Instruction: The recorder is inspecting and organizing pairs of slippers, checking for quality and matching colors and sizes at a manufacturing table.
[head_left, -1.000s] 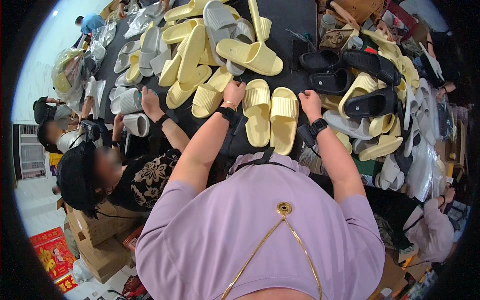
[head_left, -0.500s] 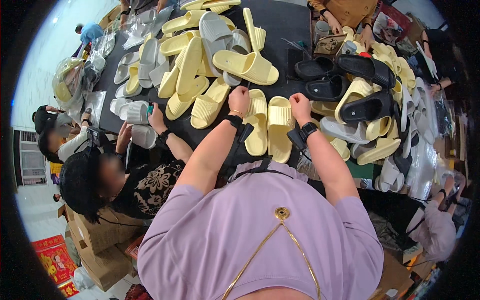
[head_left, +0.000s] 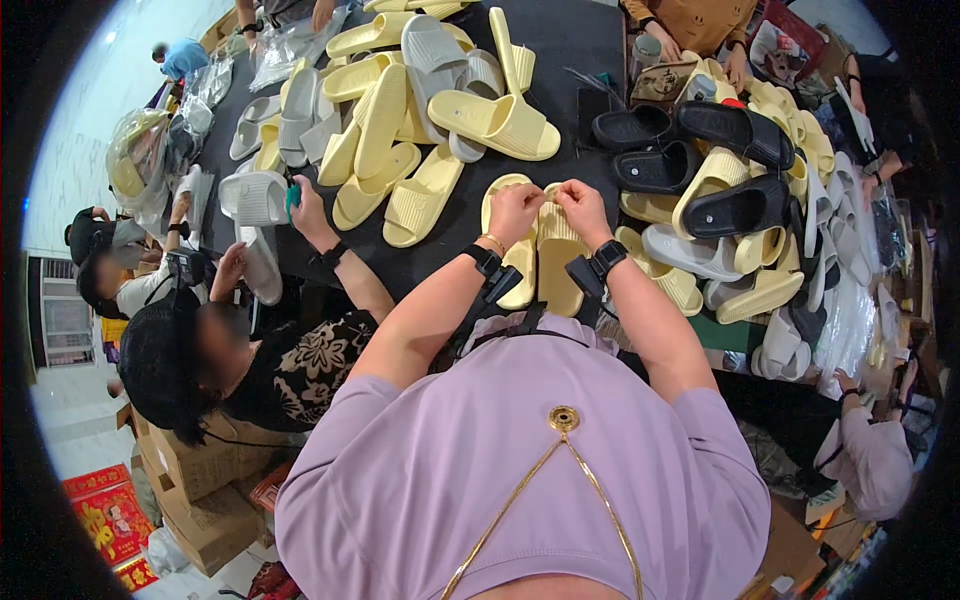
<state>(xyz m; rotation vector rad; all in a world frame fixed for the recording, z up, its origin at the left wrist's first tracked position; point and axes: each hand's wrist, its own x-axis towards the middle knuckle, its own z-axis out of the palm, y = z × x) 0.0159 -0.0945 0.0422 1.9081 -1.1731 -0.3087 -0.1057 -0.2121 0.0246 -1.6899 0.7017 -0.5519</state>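
Observation:
My left hand [head_left: 516, 213] and my right hand [head_left: 583, 211] are almost together, each with its fingers pinched. Whatever sits between the fingertips is too small to make out. Under them, side by side at the table's near edge, lie two pale yellow slide sandals, the left slide [head_left: 519, 278] and the right slide [head_left: 560, 272], both with ribbed straps. My left hand covers most of the left slide's strap. My right hand is over the far end of the right one.
A heap of yellow and grey slides [head_left: 380, 120] spreads over the dark table [head_left: 560, 35] at the far left. Black slides [head_left: 738, 210] top another pile at right. On my left a co-worker's hand [head_left: 312, 215] is at a grey slide [head_left: 254, 198]. Another person stands across, far right.
My two hands have come toward each other above the pair of yellow slides. The co-worker at left has lifted and turned the grey slides.

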